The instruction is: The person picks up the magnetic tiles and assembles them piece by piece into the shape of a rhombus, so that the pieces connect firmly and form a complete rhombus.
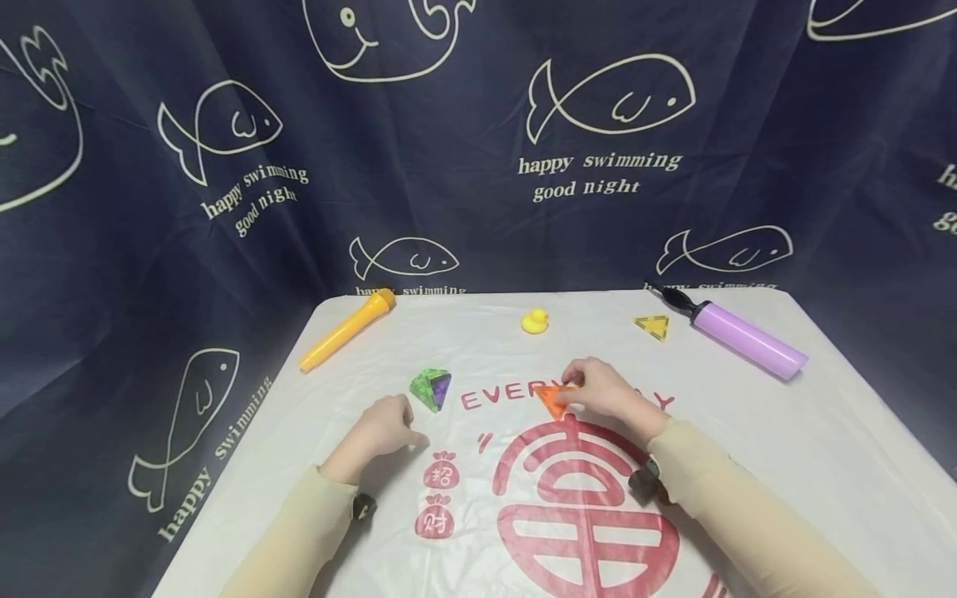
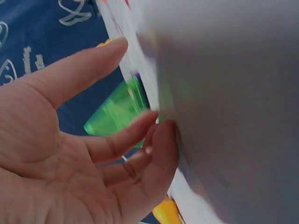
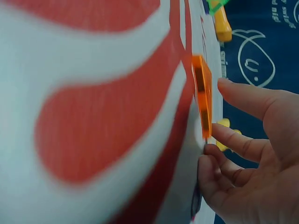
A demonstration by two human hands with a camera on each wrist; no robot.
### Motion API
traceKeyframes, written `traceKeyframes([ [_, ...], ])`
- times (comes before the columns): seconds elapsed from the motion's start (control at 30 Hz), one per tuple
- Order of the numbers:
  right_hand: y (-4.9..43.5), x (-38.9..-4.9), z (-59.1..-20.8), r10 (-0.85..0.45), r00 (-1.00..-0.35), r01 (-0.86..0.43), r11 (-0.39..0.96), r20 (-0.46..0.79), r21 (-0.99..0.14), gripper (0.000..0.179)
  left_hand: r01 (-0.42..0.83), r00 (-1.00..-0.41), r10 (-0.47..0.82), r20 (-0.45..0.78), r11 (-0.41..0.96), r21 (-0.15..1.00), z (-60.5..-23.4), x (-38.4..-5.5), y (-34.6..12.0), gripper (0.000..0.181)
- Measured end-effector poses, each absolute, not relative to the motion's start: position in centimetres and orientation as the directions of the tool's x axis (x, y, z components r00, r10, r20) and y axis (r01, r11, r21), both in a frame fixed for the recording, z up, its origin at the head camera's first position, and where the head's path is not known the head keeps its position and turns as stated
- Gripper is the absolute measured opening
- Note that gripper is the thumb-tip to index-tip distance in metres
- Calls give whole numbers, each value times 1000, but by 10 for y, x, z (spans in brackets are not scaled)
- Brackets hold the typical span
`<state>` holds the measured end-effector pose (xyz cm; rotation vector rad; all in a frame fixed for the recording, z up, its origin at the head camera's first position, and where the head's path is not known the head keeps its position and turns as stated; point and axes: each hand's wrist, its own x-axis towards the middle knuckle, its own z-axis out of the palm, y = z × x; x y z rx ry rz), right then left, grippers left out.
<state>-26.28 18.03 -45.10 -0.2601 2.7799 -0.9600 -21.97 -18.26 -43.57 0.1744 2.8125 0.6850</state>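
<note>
A small pyramid (image 1: pixel 429 389) of translucent green and purple triangular tiles stands on the white tablecloth. My left hand (image 1: pixel 383 428) is just on the near side of it, holding nothing. In the left wrist view the thumb stands apart from the loosely bent fingers, with green tile (image 2: pixel 119 109) showing behind them. An orange triangular tile (image 1: pixel 550 400) lies flat on the cloth, partly covered by my right hand (image 1: pixel 601 389). From the right wrist, the index fingertip meets the end of the orange tile (image 3: pixel 202 95), while the thumb hovers off its face.
A yellow triangular tile (image 1: pixel 654 326) and a yellow rubber duck (image 1: pixel 534 321) are toward the back. At back right lies a purple hand pump (image 1: pixel 751 339) with a black end; at back left, an orange-yellow toy microphone (image 1: pixel 347 330). A dark fish-print curtain (image 1: pixel 478 166) hangs behind.
</note>
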Motion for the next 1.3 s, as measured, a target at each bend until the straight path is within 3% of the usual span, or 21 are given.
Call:
traceKeyframes([
  [0.13, 209, -258, -451, -221, -971, -118, 780, -94, -614, 28, 200, -930, 326, -168, 834, 514, -441, -209, -162, 35],
  [0.3, 256, -244, -454, -217, -976, -151, 777, -34, -611, 22, 393, -828, 553, -89, 686, 612, -454, -212, -128, 30],
  [0.4, 283, -231, -455, -179, -982, -108, 787, -56, -607, 24, 449, -787, 613, -73, 650, 613, -459, -220, -104, 34],
  [0.7, 338, -187, -460, -79, -992, -3, 799, -100, -601, 30, 445, -792, 604, -93, 674, 589, -461, -253, -42, 54],
  [0.93, 344, -169, -460, -103, -988, -9, 776, -113, -631, 46, 404, -830, 546, -115, 730, 551, -456, -267, -23, 68],
  [1.3, 354, -124, -459, -258, -961, -127, 736, -103, -665, 59, 416, -832, 542, -116, 749, 515, -452, -280, 0, 48],
])
